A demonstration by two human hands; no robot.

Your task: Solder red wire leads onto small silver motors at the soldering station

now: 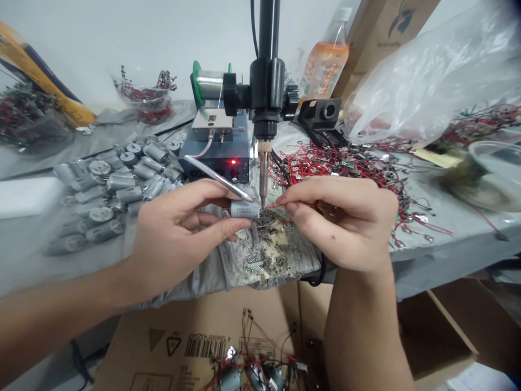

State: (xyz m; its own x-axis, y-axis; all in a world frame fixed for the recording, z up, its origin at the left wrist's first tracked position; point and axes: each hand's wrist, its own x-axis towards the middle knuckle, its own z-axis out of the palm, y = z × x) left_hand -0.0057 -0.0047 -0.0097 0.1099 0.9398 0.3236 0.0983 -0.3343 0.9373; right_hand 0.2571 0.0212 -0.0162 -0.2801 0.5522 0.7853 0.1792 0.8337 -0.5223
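My left hand (179,228) holds a small grey cylindrical motor (244,209) between thumb and fingers, its right end at the tip of an upright soldering iron (264,179). A thin metal feed tube (220,177) slants down to the same spot from the left. Pinched in the fingertips of my right hand (342,217) is a red wire (274,206), whose free end reaches the iron tip beside the motor's end. Whether wire and motor are joined cannot be made out.
Grey motors (122,187) are piled at left. Behind stand a soldering station (220,157), solder spool (209,85) and orange bottle (325,65). Red wires (325,163) lie beyond my right hand. Below the table edge, a cardboard box (163,336) lies beneath wired motors (252,374).
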